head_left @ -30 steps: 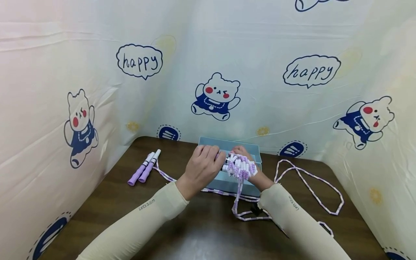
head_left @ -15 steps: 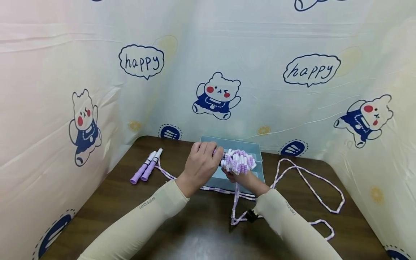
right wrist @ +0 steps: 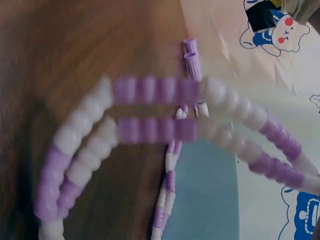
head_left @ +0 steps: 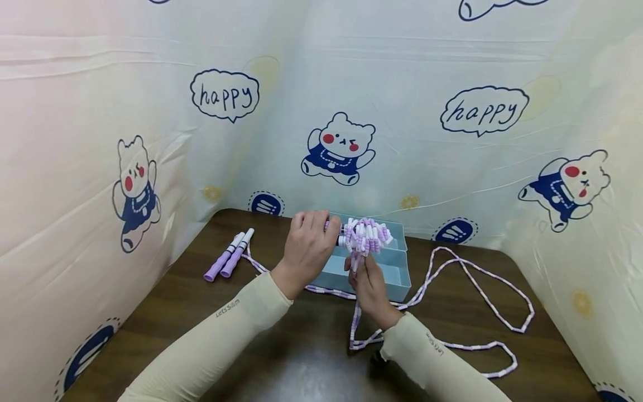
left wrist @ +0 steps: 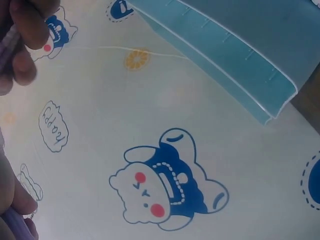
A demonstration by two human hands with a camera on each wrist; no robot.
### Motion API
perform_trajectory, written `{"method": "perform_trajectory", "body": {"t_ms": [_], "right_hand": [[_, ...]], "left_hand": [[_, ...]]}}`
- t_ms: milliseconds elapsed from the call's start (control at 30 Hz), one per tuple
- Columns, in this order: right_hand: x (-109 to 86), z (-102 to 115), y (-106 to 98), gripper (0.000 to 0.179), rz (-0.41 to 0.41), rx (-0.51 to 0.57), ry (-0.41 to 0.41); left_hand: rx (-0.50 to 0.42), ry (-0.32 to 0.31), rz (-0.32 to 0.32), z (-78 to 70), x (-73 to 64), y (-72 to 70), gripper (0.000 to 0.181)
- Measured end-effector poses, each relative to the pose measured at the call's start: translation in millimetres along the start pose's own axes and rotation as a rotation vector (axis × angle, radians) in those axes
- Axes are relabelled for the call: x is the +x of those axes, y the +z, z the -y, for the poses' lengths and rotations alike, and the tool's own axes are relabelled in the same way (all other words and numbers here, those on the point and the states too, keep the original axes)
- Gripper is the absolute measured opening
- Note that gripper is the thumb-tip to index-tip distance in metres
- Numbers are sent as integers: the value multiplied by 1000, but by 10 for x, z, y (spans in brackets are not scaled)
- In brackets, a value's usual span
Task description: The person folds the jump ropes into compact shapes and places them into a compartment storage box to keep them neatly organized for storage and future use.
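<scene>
My left hand (head_left: 310, 248) grips the handles of a purple and white beaded jump rope, over a blue box (head_left: 399, 276). Rope wound into a thick bundle (head_left: 369, 235) sits at the handles' ends, just right of that hand. Below the bundle my right hand (head_left: 374, 293) holds the doubled strand coming off it. From there the strand drops to the table in front of the box. In the left wrist view a purple handle (left wrist: 20, 227) shows at the lower left corner. Two beaded strands (right wrist: 156, 91) arch close across the right wrist view.
Two more jump rope handles (head_left: 233, 262) lie side by side at the table's left. Their rope runs along the box's front. A large rope loop (head_left: 494, 273) spreads at the right, and a smaller rope bend (head_left: 512, 357) lies nearer. Patterned cloth surrounds the table.
The right hand has come from behind the bundle, under it, to the near side, carrying the strand round. The left hand and bundle have risen slightly and shifted a little left.
</scene>
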State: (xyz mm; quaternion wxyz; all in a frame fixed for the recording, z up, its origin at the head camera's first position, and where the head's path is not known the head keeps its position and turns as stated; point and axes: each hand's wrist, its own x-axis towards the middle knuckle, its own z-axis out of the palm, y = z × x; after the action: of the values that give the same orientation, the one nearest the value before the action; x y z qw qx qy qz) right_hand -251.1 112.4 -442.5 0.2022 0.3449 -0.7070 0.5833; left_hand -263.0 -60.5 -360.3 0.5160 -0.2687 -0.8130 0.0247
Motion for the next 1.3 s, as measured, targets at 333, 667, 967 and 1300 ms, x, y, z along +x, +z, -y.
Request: {"method": "perform_trajectory", "body": {"t_ms": [333,667,967,1300], "right_hand": [[35,316,81,12,103,-195,16],[-38,337,93,20,302,34,175],[-19,524,15,32,385,194,277],[109,764,-205,35,529,-96,409]], "left_hand": [[6,-22,59,-7,-9,-12,28],[27,-42,83,59,-35,86,31],[49,-45,92,138,-49,155,31],[79,-52,139,217,-122,190,28]]}}
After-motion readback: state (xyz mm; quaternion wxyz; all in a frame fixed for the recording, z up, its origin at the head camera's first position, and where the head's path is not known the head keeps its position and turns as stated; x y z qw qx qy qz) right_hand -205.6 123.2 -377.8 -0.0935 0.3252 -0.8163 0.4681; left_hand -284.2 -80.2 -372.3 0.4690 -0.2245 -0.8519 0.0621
